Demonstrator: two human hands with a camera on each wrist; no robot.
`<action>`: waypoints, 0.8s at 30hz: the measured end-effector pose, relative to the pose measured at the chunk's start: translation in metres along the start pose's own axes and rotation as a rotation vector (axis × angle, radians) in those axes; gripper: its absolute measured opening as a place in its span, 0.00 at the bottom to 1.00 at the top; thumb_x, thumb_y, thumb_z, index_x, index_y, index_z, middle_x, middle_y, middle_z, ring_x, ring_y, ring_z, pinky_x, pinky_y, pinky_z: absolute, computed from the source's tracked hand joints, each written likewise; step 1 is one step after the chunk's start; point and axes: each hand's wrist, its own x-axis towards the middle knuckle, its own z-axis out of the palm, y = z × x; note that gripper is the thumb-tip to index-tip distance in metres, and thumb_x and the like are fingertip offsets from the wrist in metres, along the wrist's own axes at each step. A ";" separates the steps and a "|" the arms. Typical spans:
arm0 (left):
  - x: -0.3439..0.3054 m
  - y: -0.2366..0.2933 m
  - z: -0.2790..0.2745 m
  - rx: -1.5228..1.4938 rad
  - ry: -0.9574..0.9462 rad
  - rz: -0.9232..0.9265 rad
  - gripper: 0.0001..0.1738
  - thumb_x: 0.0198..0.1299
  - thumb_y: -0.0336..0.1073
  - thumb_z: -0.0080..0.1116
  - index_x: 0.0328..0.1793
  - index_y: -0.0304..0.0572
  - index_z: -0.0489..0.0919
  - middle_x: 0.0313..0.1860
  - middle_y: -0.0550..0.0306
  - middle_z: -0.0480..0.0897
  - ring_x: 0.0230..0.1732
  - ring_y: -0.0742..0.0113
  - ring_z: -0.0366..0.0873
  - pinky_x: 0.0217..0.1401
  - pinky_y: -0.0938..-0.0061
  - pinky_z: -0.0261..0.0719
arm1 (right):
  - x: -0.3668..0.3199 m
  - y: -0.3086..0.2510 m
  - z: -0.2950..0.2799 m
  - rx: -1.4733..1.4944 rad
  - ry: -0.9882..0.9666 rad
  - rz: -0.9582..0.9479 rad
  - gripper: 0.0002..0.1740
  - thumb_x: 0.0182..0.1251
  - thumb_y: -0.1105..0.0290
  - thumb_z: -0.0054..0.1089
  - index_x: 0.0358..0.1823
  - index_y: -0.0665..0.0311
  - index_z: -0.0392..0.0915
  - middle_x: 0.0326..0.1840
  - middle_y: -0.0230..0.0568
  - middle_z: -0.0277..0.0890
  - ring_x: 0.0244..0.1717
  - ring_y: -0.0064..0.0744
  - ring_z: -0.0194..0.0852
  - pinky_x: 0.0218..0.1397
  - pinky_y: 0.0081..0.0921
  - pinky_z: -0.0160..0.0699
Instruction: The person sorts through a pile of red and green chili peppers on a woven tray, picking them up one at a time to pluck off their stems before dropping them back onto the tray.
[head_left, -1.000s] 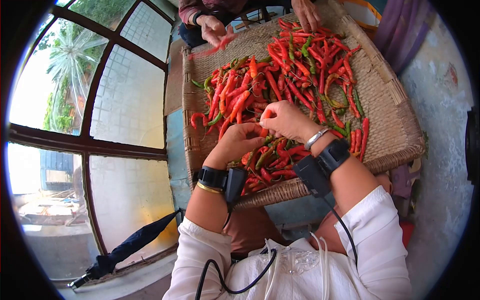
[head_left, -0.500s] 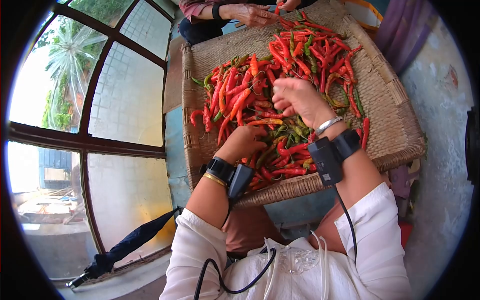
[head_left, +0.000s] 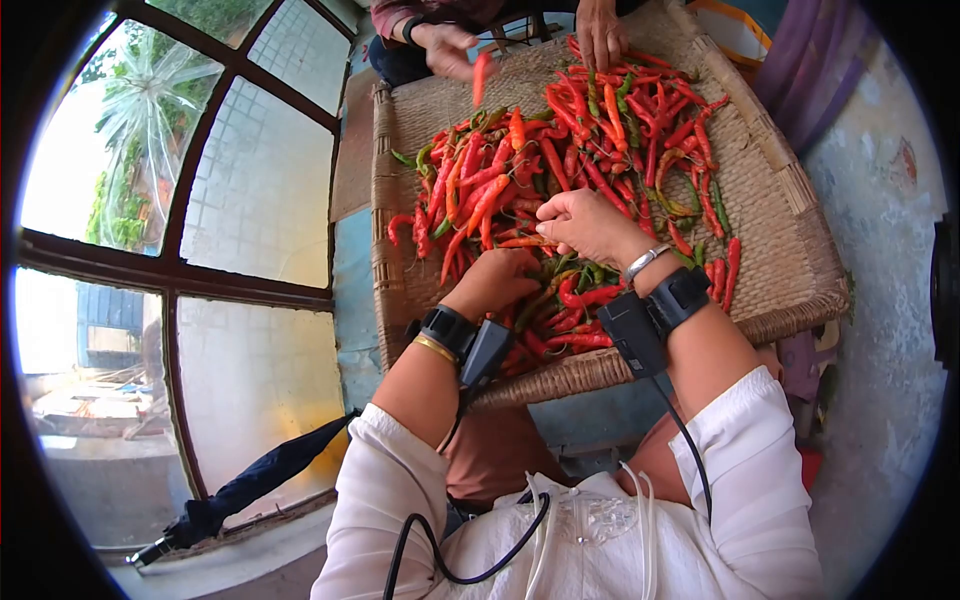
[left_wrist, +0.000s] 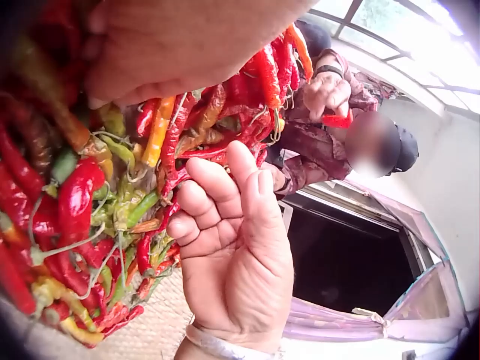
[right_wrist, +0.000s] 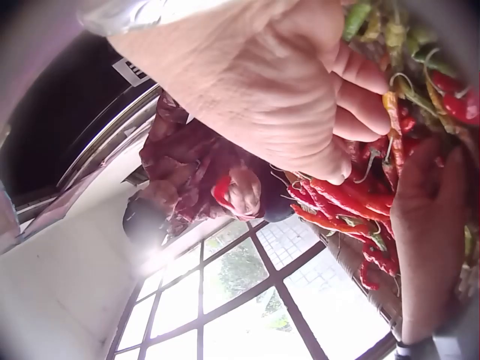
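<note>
Red, orange and green chili peppers (head_left: 470,190) lie heaped on a woven tray (head_left: 770,230). My left hand (head_left: 493,282) is low over the near side of the heap, its fingertips down among the peppers; whether they grip one is hidden. To its right, my right hand (head_left: 595,230) hovers above the peppers. In the left wrist view the right hand (left_wrist: 236,262) shows its palm with fingers loosely bent and no pepper in it. The right wrist view shows the left hand (right_wrist: 426,240) against the peppers (right_wrist: 352,199).
Across the tray, another person's hand (head_left: 447,50) holds a red pepper (head_left: 481,78), and their other hand (head_left: 600,35) touches the heap. A paned window (head_left: 255,200) and a folded dark umbrella (head_left: 265,475) are on the left. Purple cloth (head_left: 815,65) hangs at the back right.
My hands were together at an orange-red pepper, then parted; the right hand has since come back slightly down and left. The other person's hands met, then separated, one carrying a red pepper left.
</note>
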 end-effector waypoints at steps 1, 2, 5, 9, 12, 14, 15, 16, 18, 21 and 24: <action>0.001 -0.003 0.001 0.032 0.006 0.016 0.16 0.44 0.32 0.61 0.42 0.40 0.78 0.23 0.55 0.78 0.25 0.69 0.76 0.30 0.75 0.73 | 0.001 0.001 0.000 -0.022 -0.004 -0.006 0.14 0.53 0.66 0.56 0.35 0.71 0.76 0.25 0.42 0.77 0.24 0.27 0.75 0.29 0.26 0.73; 0.002 -0.005 0.002 0.064 0.012 0.031 0.14 0.45 0.32 0.60 0.40 0.40 0.78 0.24 0.54 0.78 0.26 0.67 0.77 0.31 0.74 0.73 | 0.001 0.002 0.000 -0.020 -0.005 -0.008 0.14 0.53 0.66 0.56 0.35 0.71 0.76 0.25 0.42 0.77 0.24 0.27 0.75 0.29 0.26 0.73; 0.004 0.000 -0.001 0.098 -0.012 0.005 0.10 0.45 0.33 0.58 0.36 0.40 0.79 0.25 0.53 0.79 0.28 0.63 0.78 0.33 0.72 0.74 | 0.001 0.002 -0.001 -0.043 0.006 -0.026 0.13 0.52 0.66 0.57 0.33 0.70 0.77 0.24 0.42 0.77 0.24 0.28 0.75 0.30 0.27 0.72; 0.004 0.009 -0.008 0.108 -0.020 -0.003 0.07 0.46 0.33 0.57 0.33 0.41 0.80 0.25 0.53 0.79 0.30 0.62 0.78 0.34 0.72 0.74 | 0.001 0.000 -0.003 -0.045 -0.043 0.008 0.15 0.55 0.66 0.56 0.39 0.71 0.74 0.26 0.39 0.75 0.23 0.23 0.73 0.27 0.22 0.71; 0.010 0.013 -0.008 0.306 -0.032 0.126 0.07 0.46 0.33 0.57 0.31 0.41 0.80 0.25 0.53 0.79 0.31 0.62 0.78 0.35 0.72 0.74 | 0.005 0.006 -0.001 -0.085 -0.064 -0.009 0.18 0.58 0.66 0.56 0.45 0.72 0.72 0.29 0.36 0.75 0.23 0.19 0.71 0.25 0.17 0.70; 0.012 0.022 -0.007 0.317 -0.072 -0.009 0.09 0.43 0.33 0.59 0.33 0.41 0.79 0.25 0.53 0.79 0.31 0.61 0.78 0.36 0.72 0.74 | 0.008 0.013 -0.002 -0.111 -0.038 -0.041 0.17 0.57 0.67 0.56 0.44 0.73 0.73 0.29 0.36 0.75 0.23 0.20 0.71 0.26 0.18 0.71; 0.012 0.020 -0.004 0.315 -0.074 -0.003 0.09 0.43 0.33 0.59 0.33 0.41 0.79 0.25 0.53 0.79 0.31 0.61 0.78 0.36 0.72 0.74 | 0.008 0.014 -0.001 -0.116 -0.009 -0.042 0.15 0.53 0.65 0.57 0.37 0.70 0.75 0.27 0.41 0.75 0.26 0.29 0.73 0.31 0.24 0.71; 0.010 0.015 -0.002 0.197 -0.033 -0.002 0.12 0.42 0.33 0.60 0.35 0.40 0.79 0.26 0.52 0.79 0.31 0.61 0.78 0.36 0.72 0.74 | 0.008 0.014 0.000 -0.121 0.017 -0.043 0.14 0.49 0.63 0.58 0.31 0.67 0.77 0.25 0.46 0.76 0.30 0.39 0.75 0.36 0.31 0.72; 0.008 0.012 -0.002 0.077 0.004 -0.004 0.15 0.40 0.33 0.61 0.37 0.40 0.78 0.27 0.52 0.79 0.32 0.61 0.78 0.36 0.72 0.74 | 0.008 0.013 0.000 -0.143 0.030 -0.051 0.14 0.49 0.63 0.59 0.30 0.67 0.77 0.26 0.47 0.76 0.31 0.40 0.75 0.37 0.31 0.72; 0.006 0.017 -0.006 0.122 -0.058 -0.060 0.18 0.39 0.34 0.62 0.40 0.38 0.77 0.29 0.50 0.79 0.32 0.62 0.77 0.36 0.72 0.74 | 0.005 0.008 -0.002 -0.281 0.022 -0.101 0.15 0.51 0.64 0.58 0.36 0.70 0.76 0.28 0.45 0.76 0.30 0.34 0.75 0.35 0.29 0.72; 0.008 0.023 -0.012 0.072 -0.106 -0.054 0.18 0.41 0.33 0.62 0.42 0.36 0.76 0.31 0.54 0.79 0.32 0.66 0.77 0.36 0.75 0.74 | -0.001 -0.003 -0.007 -0.411 0.011 -0.154 0.17 0.54 0.66 0.57 0.41 0.71 0.75 0.29 0.42 0.76 0.29 0.28 0.75 0.34 0.26 0.72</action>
